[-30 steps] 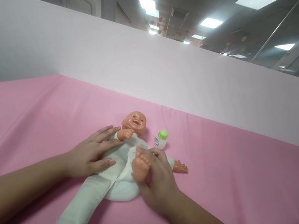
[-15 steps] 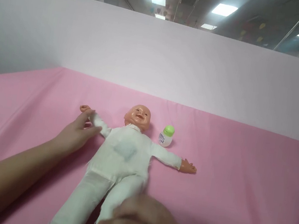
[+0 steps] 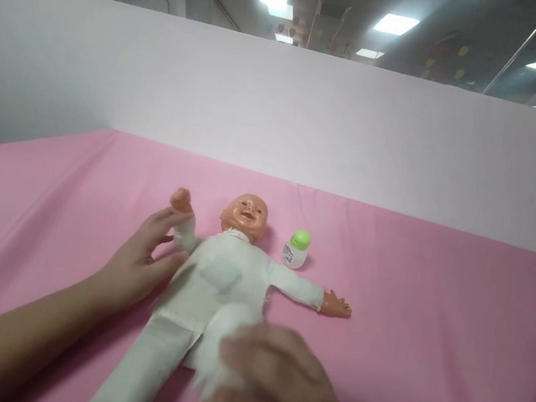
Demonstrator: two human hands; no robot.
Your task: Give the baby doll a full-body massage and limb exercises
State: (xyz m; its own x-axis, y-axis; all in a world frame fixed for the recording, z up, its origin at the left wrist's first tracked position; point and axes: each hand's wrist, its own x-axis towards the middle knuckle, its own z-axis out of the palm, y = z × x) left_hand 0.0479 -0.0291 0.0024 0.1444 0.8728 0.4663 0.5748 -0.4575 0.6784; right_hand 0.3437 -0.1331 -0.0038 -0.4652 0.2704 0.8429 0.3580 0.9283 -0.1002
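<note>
A baby doll (image 3: 224,275) in a white suit lies on its back on the pink sheet (image 3: 429,333), head toward the far wall. My left hand (image 3: 140,262) is wrapped round the doll's raised arm on the left side, its small fist sticking up above my fingers. My right hand (image 3: 276,377) is close to the camera and blurred; it lies over the doll's leg on the right side, which is bent up. The doll's other arm is stretched out to the right, its other leg straight toward me.
A small white bottle with a green cap (image 3: 296,249) stands beside the doll's head, on the right. A pale partition wall (image 3: 310,120) runs along the far edge of the sheet.
The doll's arm on the left went from folded on its chest to flat on the sheet, and is now lifted upright in my left hand. My right hand drew back, then pushed the leg up again.
</note>
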